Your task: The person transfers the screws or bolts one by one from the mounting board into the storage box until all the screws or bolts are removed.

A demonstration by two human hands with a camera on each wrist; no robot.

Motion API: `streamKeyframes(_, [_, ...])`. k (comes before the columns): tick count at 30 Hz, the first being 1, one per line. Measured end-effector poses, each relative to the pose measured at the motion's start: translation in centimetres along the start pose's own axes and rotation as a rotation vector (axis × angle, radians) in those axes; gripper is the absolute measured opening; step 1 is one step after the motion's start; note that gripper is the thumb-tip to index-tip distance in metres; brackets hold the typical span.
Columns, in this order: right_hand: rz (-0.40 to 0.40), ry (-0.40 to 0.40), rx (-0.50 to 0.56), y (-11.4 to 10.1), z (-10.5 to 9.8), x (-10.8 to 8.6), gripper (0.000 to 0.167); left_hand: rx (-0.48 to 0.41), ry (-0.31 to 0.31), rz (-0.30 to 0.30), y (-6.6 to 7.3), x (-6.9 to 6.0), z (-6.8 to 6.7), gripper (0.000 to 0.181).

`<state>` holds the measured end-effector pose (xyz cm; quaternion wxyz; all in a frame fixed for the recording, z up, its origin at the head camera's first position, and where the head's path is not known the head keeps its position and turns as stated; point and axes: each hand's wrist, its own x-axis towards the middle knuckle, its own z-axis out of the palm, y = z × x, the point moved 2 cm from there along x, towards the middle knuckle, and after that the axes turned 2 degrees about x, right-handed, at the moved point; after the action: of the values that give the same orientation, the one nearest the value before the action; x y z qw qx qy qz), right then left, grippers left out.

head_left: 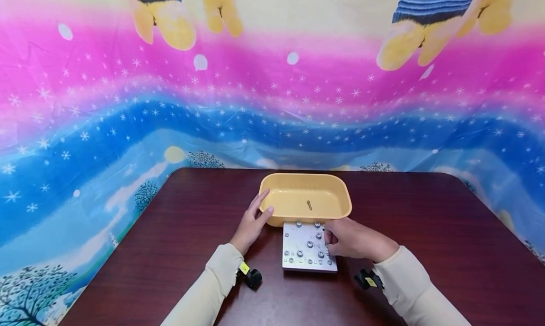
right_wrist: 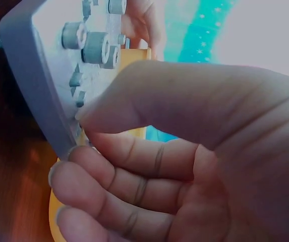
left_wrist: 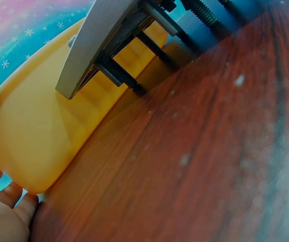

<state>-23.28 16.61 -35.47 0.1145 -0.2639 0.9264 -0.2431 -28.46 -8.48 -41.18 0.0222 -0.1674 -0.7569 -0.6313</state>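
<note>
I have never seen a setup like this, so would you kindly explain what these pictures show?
There is no robot here, just a person's two bare hands. The widest picture comes from a camera on the head, looking forward and down; the other two come from small cameras worn on the wrists.

On the dark table sit a yellow tray, with one small screw inside, and a metal plate fitted with bolts. The left wrist view shows their threaded ends sticking out underneath.

The left hand touches the tray's left end. The right hand has its thumb and fingertips at the plate's right side; whether they pinch something small is hidden.
</note>
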Motion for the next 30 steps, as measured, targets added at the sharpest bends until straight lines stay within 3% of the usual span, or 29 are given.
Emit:
streamKeyframes(3, [-0.03, 0.0, 0.015, 0.15, -0.02, 0.07, 0.035, 0.007, 0.0, -0.001, -0.02, -0.08, -0.09, 0.055])
streamKeyframes(7, [-0.037, 0.007, -0.02, 0.33, -0.07, 0.17, 0.016, 0.008, 0.003, -0.005, -0.02, -0.14, -0.15, 0.055])
streamKeyframes(21, [-0.014, 0.048, -0.061, 0.23, -0.07, 0.37, 0.019, -0.004, -0.002, -0.017, 0.1, -0.02, -0.01, 0.056])
streamKeyframes(30, [-0.04, 0.071, -0.024, 0.1, -0.01, 0.36, 0.018, -0.012, -0.001, -0.002, 0.2, -0.07, -0.03, 0.057])
